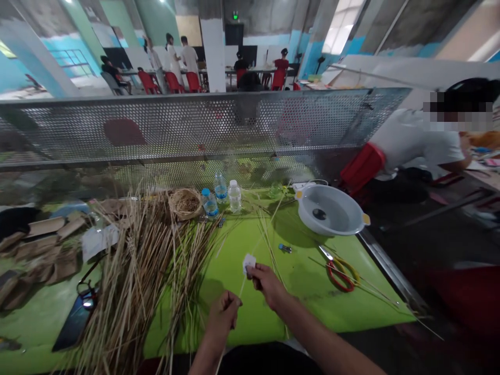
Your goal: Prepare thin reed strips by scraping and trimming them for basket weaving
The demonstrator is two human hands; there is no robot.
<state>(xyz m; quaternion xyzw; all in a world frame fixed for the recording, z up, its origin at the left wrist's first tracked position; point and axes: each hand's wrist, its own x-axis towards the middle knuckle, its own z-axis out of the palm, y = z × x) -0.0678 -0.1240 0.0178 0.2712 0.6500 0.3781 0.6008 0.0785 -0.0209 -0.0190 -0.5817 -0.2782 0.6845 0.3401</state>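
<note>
Straw [242, 284], one thin strand, runs between both hands above the green surface [304, 291]. Left hand [223, 311] is pinched shut on its lower part; right hand [266, 284] presses a small white pad [249, 262] against it. Loose straw pile [136, 281] lies left (scissors [339, 271] right), a grey basin [332, 211] beyond.

Bench [312, 291] top: smooth matt green sheet. Left of basin [330, 211], dry straw stalks [133, 281], rough, fibrous; beyond them woven straw ring [185, 203]. Basin: glossy white plastic. Behind basin, perforated metal screen [187, 125], dull grey. Bottles [222, 195] left of basin: clear plastic. Scissors [339, 271] near basin: red-yellow plastic handles, metal blades.
</note>
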